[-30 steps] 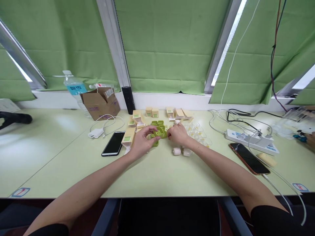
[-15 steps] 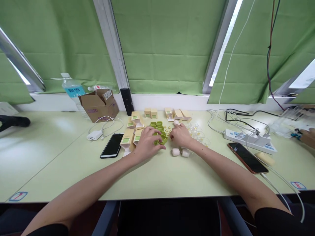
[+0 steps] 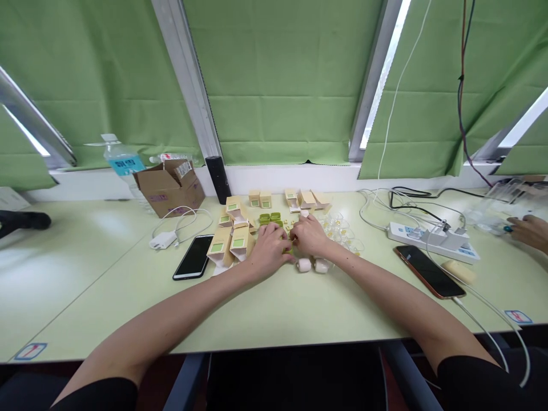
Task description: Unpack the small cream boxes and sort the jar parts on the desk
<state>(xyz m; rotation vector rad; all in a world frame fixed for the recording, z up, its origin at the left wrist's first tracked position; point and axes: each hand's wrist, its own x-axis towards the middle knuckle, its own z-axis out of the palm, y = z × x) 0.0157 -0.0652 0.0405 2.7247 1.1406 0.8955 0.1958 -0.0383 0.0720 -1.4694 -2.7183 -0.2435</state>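
My left hand (image 3: 270, 246) is curled around a small green plastic container, mostly hidden by the fingers. Close against it on the right, my right hand (image 3: 309, 235) has its fingers pinched together; whatever lies in them is too small to see. Just beyond the hands stand more small green containers (image 3: 270, 218) in a group. Tiny yellow pieces (image 3: 289, 225) lie scattered between these and my right hand. Two pale pink rolls, one left (image 3: 304, 265) and one right (image 3: 321, 266), rest below my right wrist. Clear plastic pieces (image 3: 340, 228) are heaped to its right.
Cream cartons (image 3: 242, 242) stand left of my left hand, beside a black phone (image 3: 193, 258). More small cartons (image 3: 306, 198) sit behind. A power strip (image 3: 432, 242), cables and another phone (image 3: 429, 271) lie right. Another person's hand (image 3: 531, 231) shows at the far right.
My left hand has moved slightly right and its fingers have closed in around the green container. My right hand has come nearer, so the two hands now almost touch.
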